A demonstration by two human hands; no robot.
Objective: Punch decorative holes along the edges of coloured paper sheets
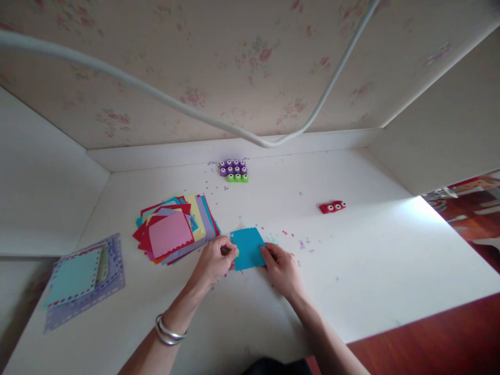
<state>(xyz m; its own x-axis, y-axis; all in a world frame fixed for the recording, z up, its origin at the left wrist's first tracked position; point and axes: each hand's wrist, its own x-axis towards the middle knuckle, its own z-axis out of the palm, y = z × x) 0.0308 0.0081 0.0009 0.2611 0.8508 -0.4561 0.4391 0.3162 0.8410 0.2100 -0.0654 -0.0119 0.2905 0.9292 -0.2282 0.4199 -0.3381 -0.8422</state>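
Note:
A blue sheet of paper [249,250] lies between my two hands, with small notches along its upper edge. My left hand [217,256] is closed at the paper's left edge. A bit of bright green shows at its fingertips, matching the green craft punches on the table; most of this small punch is hidden by the fingers. On the other side, my right hand [282,264] pinches the paper's right edge between thumb and fingers. Just left of my left hand sits a messy stack of coloured paper [172,234], a pink sheet on top.
Purple and green craft punches [234,171] stand in rows near the back wall. Red punches [333,207] lie to the right. Sheets with punched borders [74,276] rest at the left. Tiny paper bits [307,244] dot the white table. A white cable [219,124] hangs across the front.

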